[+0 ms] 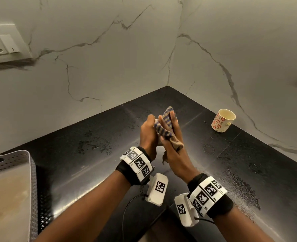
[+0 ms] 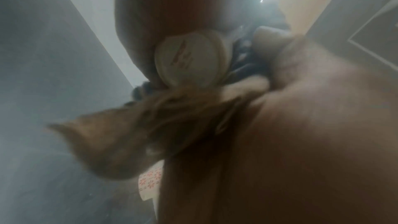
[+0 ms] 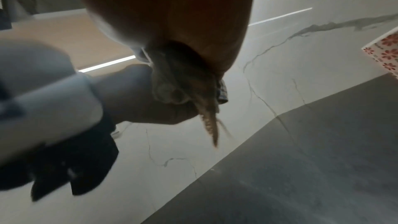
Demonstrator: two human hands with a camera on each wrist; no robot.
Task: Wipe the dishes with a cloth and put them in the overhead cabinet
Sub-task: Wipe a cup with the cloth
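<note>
Over the black counter (image 1: 214,163), my left hand (image 1: 150,123) grips a small pale cup; only its round base (image 2: 189,59) shows, in the left wrist view. My right hand (image 1: 168,123) holds a blue-and-brown striped cloth (image 1: 165,130) against the cup, with the cloth running between its fingers. A loose brown corner of the cloth (image 2: 129,134) hangs below the hands, and its tail (image 3: 211,125) shows in the right wrist view. In the head view the hands and cloth hide nearly all of the cup. A second mug (image 1: 223,120) with red flowers stands upright at the right, near the wall.
A grey perforated basket (image 1: 13,159) sits at the counter's left edge. Water drops lie on the counter around the hands and at the right. Marble walls meet in a corner behind the hands. A wall socket (image 1: 3,44) is at the upper left.
</note>
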